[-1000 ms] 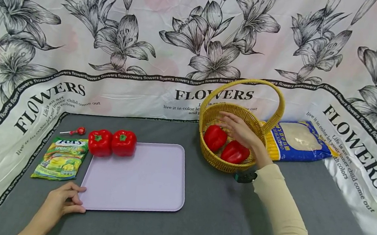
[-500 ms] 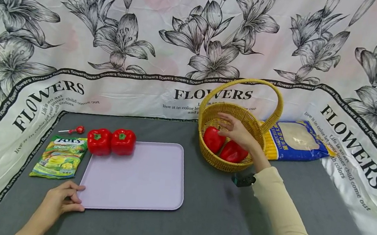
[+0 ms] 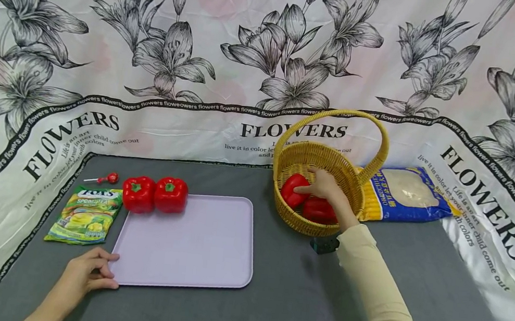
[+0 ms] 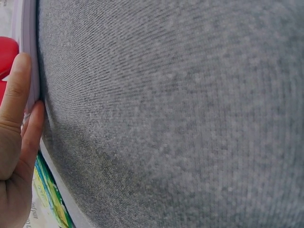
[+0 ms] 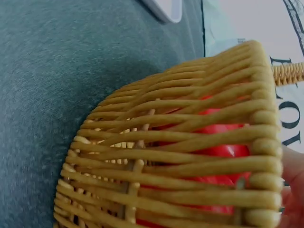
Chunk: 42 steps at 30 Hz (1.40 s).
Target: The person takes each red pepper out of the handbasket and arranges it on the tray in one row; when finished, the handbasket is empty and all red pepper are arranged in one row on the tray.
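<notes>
My left hand (image 3: 87,272) holds the front left corner of a pale lilac tray (image 3: 201,249); in the left wrist view its fingers (image 4: 18,90) lie along the tray's rim (image 4: 29,52). Two red bell peppers (image 3: 138,195) sit side by side over the tray's back left corner. My right hand (image 3: 327,186) reaches into a yellow wicker basket (image 3: 295,222), its thumb and curled fingers around the right side of a red bell pepper (image 3: 292,193). Another red bell pepper (image 3: 318,211) lies under that hand. The basket wall (image 5: 190,156) hides most of the right fingers in the right wrist view.
Left of the tray lie a green candy bag (image 3: 84,215) and a red lollipop (image 3: 111,178). Behind the basket's right side is a blue and yellow packet (image 3: 404,194). The basket handle (image 3: 383,147) arches above the right hand. A flowered cloth (image 3: 228,84) hangs behind the grey table.
My right hand has lowered inside the basket, and its fingers have curled down at the left pepper. The left hand stays at the tray corner.
</notes>
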Each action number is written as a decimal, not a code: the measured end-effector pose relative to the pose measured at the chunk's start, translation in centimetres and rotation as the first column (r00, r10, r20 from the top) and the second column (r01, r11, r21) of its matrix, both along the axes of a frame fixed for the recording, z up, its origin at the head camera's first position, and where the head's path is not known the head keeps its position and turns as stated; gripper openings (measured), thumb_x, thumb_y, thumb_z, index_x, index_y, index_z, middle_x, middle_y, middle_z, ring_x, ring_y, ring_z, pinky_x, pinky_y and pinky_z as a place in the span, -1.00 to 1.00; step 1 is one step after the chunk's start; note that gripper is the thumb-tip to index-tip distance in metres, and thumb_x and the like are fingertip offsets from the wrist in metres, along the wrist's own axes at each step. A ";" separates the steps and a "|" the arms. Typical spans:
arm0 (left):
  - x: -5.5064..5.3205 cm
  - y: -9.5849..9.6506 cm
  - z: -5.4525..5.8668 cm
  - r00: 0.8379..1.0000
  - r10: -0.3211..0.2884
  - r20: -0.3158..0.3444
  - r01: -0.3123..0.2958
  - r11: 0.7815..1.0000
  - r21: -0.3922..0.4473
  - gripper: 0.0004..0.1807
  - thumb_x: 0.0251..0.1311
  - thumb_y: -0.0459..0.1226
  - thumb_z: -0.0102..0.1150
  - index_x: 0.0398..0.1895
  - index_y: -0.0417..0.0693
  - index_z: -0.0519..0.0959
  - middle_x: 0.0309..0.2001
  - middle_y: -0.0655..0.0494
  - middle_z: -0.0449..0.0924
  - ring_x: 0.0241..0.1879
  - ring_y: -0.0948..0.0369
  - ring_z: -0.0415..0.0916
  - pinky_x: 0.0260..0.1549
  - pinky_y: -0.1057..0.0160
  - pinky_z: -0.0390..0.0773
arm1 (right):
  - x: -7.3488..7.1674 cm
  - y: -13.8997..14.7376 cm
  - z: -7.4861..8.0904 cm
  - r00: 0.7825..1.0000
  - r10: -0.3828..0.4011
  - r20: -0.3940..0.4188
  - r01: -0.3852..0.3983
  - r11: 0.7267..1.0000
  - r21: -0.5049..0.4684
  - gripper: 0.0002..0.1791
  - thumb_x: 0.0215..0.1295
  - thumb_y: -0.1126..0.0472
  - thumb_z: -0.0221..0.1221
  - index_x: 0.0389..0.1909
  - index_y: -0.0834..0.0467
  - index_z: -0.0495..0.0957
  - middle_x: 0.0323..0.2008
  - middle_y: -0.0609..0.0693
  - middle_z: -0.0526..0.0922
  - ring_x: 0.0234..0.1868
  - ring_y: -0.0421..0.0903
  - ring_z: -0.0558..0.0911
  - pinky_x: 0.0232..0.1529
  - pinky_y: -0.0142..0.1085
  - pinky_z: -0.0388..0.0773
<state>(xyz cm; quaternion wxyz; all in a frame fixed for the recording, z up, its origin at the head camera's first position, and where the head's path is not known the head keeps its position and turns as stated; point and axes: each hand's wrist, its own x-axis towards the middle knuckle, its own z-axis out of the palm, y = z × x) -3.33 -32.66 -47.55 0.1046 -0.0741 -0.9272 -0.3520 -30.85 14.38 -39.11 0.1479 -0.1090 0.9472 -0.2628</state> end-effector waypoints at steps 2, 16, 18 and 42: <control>0.0 0.0 -0.1 1.000 -0.009 -0.014 0.009 1.000 0.009 -0.54 -0.53 -0.53 0.55 -0.75 0.05 0.43 -0.28 -0.05 0.59 -0.26 0.43 0.50 -0.52 0.50 0.58 | 0.1 0.0 0.3 0.999 0.003 0.042 -0.004 1.000 0.026 -0.08 0.22 -0.02 0.27 0.39 0.40 0.06 0.33 0.42 0.21 0.32 0.31 0.21 0.33 0.09 0.17; 0.0 -0.2 -0.2 1.000 -0.005 -0.013 0.005 1.000 0.004 -0.55 -0.53 -0.52 0.56 -0.75 0.07 0.44 -0.29 -0.04 0.59 -0.24 0.44 0.50 -0.51 0.51 0.58 | 0.2 0.1 0.0 0.994 0.032 0.106 -0.024 0.997 -0.072 -0.09 0.32 -0.12 0.13 0.43 0.38 -0.01 0.39 0.37 0.12 0.36 0.29 0.14 0.34 0.11 0.12; 0.0 -0.2 -0.3 1.000 -0.009 -0.030 0.009 1.000 0.004 -0.54 -0.54 -0.52 0.56 -0.75 0.08 0.44 -0.30 -0.05 0.59 -0.25 0.46 0.49 -0.52 0.53 0.57 | 0.2 0.0 -0.1 0.994 0.028 0.104 -0.013 0.990 -0.142 -0.16 0.34 -0.08 0.13 0.41 0.37 0.06 0.36 0.36 0.19 0.33 0.27 0.21 0.31 0.09 0.20; -0.1 -0.3 -0.4 1.000 0.000 -0.027 -0.001 1.000 -0.028 -0.54 -0.56 -0.50 0.57 -0.75 0.09 0.44 -0.31 -0.01 0.59 -0.25 0.40 0.53 -0.53 0.52 0.57 | -0.2 2.4 -1.1 0.967 0.234 0.100 -0.154 0.851 -0.503 -0.25 0.08 0.31 0.39 0.29 0.30 0.28 0.30 0.26 0.35 0.33 0.19 0.28 0.31 0.06 0.23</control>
